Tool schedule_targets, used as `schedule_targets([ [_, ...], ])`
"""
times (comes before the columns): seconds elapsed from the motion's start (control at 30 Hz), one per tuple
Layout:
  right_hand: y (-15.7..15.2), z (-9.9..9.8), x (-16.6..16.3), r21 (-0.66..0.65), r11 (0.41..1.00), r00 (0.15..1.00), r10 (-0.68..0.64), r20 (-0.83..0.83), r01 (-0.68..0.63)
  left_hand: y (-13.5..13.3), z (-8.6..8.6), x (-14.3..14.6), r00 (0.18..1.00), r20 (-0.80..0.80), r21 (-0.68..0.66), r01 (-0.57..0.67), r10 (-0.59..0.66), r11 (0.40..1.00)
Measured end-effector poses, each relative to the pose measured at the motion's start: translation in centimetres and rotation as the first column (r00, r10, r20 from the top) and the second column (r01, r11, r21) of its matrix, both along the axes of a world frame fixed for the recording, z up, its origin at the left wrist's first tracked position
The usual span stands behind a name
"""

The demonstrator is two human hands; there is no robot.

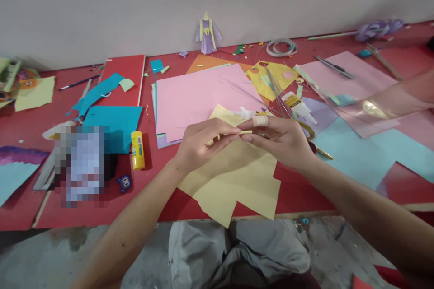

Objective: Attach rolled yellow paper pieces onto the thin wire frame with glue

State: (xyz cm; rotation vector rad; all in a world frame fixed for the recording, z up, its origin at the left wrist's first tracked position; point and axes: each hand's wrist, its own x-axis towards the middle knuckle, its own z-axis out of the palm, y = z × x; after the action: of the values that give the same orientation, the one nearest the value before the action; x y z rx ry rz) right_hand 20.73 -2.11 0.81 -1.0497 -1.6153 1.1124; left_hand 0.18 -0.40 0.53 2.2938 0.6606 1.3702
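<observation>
Between the fingertips of both hands is a small, narrow strip of pale yellow paper (246,132). My left hand (206,141) pinches its left side with thumb and fingers. My right hand (281,137), with a beige bandage (260,120) on one finger, pinches it from the right. Most of the strip is hidden by the fingers. Below both hands lies a large cut sheet of yellow paper (233,180), its lower corner reaching over the table edge. Just behind the right hand are a white glue bottle (300,104) and scissors (308,132), partly covered.
Stacked pink sheets (203,95) lie behind the hands. A yellow glue stick (137,150) stands to the left beside teal paper (115,119). A purple paper doll figure (206,34) leans against the wall. Another person's forearm (400,99) reaches in from the right, near a cutter knife (335,67).
</observation>
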Motion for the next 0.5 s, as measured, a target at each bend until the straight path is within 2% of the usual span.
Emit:
schedule_targets([
  [0.13, 0.03, 0.2, 0.02, 0.064, 0.998, 0.998, -0.022, 0.059, 0.019, -0.01, 0.14, -0.04, 1.0, 0.005, 0.008, -0.009, 0.009, 1.0],
  [0.37, -0.11, 0.08, 0.08, 0.254, 0.965, 0.978, -0.106, 0.182, 0.058, -0.14, 0.37, -0.04, 1.0, 0.008, -0.03, -0.017, 0.018, 0.999],
  [0.5, -0.21, 0.24, 0.04, 0.305, 0.949, 0.966, -0.15, 0.209, 0.081, -0.18, 0.32, -0.14, 0.999, 0.015, -0.052, -0.04, 0.04, 0.998],
])
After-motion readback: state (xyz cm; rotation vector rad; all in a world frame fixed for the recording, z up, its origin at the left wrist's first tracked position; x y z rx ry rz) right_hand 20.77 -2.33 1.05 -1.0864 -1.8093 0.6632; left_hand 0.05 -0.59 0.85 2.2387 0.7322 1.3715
